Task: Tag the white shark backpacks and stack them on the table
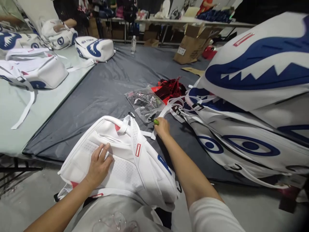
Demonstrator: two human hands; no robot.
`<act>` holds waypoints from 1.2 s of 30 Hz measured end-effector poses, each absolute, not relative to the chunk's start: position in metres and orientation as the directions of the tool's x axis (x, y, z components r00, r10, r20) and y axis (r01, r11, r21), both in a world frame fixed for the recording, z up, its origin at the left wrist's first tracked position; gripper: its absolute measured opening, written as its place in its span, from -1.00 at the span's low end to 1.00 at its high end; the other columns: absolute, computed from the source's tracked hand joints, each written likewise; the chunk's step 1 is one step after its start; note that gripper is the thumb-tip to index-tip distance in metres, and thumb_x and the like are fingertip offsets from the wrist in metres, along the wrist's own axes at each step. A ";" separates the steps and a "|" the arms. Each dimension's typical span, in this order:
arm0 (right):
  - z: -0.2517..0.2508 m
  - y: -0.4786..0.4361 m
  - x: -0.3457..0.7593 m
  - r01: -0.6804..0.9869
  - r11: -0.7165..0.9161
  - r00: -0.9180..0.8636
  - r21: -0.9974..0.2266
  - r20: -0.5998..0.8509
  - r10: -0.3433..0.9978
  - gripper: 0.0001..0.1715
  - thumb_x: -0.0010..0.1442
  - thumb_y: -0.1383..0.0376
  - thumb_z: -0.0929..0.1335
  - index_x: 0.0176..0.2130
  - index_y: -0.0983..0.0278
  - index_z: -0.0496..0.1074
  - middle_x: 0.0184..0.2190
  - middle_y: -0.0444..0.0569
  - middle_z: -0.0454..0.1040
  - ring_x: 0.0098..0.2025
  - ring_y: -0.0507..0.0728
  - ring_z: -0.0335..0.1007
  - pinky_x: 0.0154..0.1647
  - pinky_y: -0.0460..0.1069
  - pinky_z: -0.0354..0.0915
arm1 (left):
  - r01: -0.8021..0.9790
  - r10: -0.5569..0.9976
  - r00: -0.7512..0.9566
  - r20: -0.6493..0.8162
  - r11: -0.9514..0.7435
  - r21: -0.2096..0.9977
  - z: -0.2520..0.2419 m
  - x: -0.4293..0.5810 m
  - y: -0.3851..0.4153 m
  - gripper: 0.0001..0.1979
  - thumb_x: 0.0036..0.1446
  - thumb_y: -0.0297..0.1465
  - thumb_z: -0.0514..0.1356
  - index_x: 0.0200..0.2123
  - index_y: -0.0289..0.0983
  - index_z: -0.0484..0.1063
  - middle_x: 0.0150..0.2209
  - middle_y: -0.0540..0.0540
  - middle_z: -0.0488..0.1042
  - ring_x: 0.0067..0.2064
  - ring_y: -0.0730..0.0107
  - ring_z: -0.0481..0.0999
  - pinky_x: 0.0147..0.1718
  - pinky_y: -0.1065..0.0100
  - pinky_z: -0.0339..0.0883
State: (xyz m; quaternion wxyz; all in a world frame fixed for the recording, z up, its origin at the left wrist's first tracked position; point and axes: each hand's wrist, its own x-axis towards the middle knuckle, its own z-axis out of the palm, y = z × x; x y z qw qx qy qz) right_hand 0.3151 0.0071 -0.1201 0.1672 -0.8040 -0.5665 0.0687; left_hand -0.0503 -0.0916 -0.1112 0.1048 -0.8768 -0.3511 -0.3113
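Observation:
A white backpack lies back side up at the near edge of the grey cloth, partly on my lap. My left hand rests flat on its mesh back panel, fingers stretched out. My right hand is closed around a small green-tipped tool, held against a white strap just beyond the backpack's top handle. A clear plastic bag of small metal parts lies right beside that hand.
A stack of white backpacks with blue shark faces fills the right side. Red tags lie behind the bag. More backpacks sit at far left, where another person works. A water bottle and cardboard box stand farther back.

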 end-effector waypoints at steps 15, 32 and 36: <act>-0.116 0.021 0.319 0.948 -0.285 0.281 -0.142 -0.046 0.958 -0.60 0.24 0.43 0.26 0.00 0.26 0.54 -0.04 0.13 0.57 0.01 0.24 0.47 -0.05 0.00 0.27 | 0.859 0.688 0.000 0.725 -0.372 0.353 -0.059 -0.126 -0.103 -0.95 0.23 -0.42 0.17 -0.24 -0.19 0.43 0.31 -0.12 0.25 0.35 -0.16 0.18 0.29 -0.31 0.03; -0.007 -0.089 0.233 0.453 0.146 0.126 -0.879 0.226 0.966 -0.59 0.14 0.05 0.38 -0.21 0.33 0.54 -0.39 -0.02 0.55 -0.41 0.10 0.43 -0.36 -0.04 0.36 | 0.393 0.902 0.136 0.410 -0.430 0.813 -0.031 -0.063 -0.124 -0.80 0.26 -0.33 0.19 -0.06 -0.18 0.47 -0.18 -0.04 0.61 -0.20 0.40 0.59 -0.26 0.39 0.44; 0.013 -0.117 0.174 0.244 0.153 -0.133 -0.958 0.123 0.983 -0.68 0.08 0.09 0.45 -0.25 0.27 0.56 -0.41 -0.06 0.55 -0.43 0.07 0.41 -0.42 -0.06 0.32 | 0.177 0.939 0.289 0.186 -0.243 0.954 -0.019 -0.036 -0.123 -0.74 0.20 -0.29 0.23 -0.05 -0.22 0.47 -0.23 -0.05 0.62 -0.25 0.36 0.60 -0.34 0.39 0.41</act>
